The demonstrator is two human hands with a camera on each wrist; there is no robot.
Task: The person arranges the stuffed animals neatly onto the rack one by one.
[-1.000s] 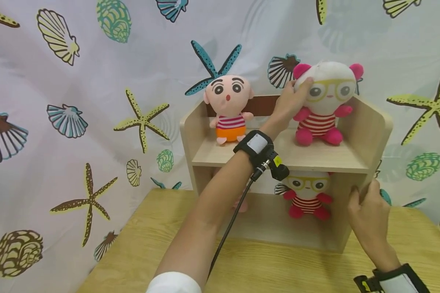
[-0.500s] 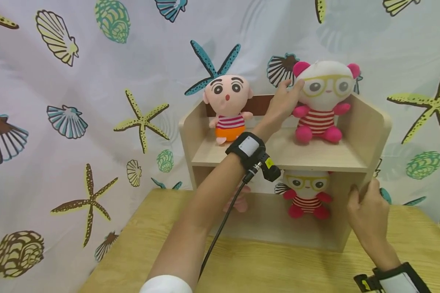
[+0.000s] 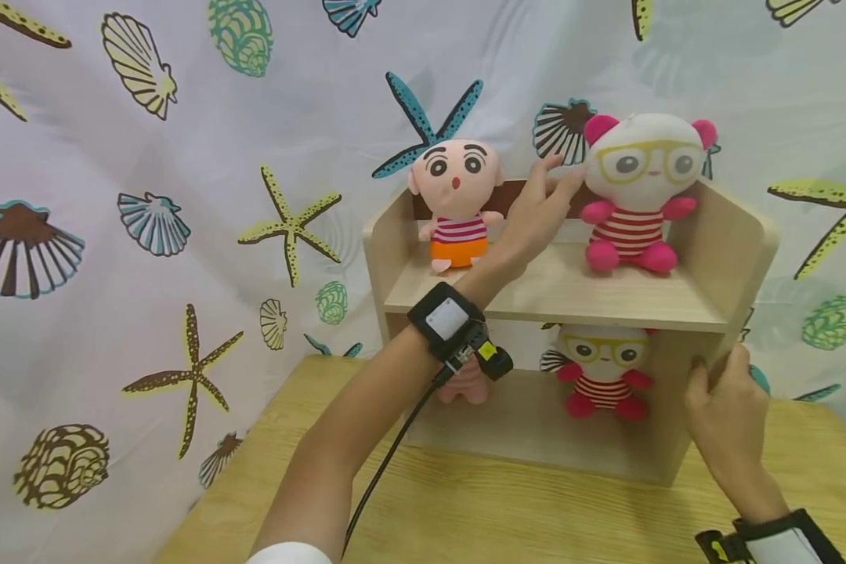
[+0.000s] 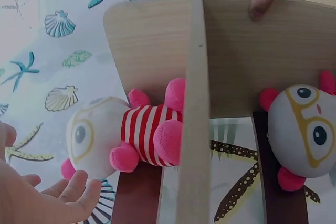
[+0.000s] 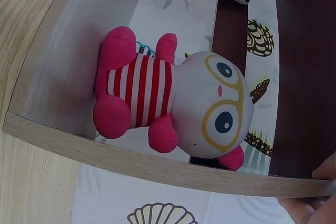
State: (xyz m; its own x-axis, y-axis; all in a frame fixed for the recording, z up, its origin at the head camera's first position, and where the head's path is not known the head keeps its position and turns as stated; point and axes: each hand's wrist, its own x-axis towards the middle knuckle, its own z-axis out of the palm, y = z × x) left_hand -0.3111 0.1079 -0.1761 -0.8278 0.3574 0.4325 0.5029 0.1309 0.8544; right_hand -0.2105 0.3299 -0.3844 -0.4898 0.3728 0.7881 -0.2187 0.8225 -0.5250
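Observation:
A plush panda (image 3: pixel 630 200) with pink ears, yellow glasses and a red-striped body sits on the upper right of a small wooden shelf (image 3: pixel 557 286). My left hand (image 3: pixel 536 211) is beside its head, fingers loosely spread and holding nothing; in the left wrist view the fingers (image 4: pixel 79 195) are apart from the head. At upper left sits a plush boy doll (image 3: pixel 458 204) in a striped top and orange shorts. My right hand (image 3: pixel 729 415) grips the shelf's right side panel, thumb on the inner face. A matching panda (image 5: pixel 173 98) sits below on the right.
Behind my left wrist, a pink plush (image 3: pixel 465 384) on the lower level is partly hidden. The shelf stands on a wood-grain table (image 3: pixel 507 509) against a cloth backdrop (image 3: pixel 183 141) printed with shells and starfish. A cable (image 3: pixel 388 462) trails from my left wrist.
My left hand has let go of the upper panda's head and drawn back left and down. The panda stays seated. My right hand keeps its grip on the shelf; the head view shifts slightly.

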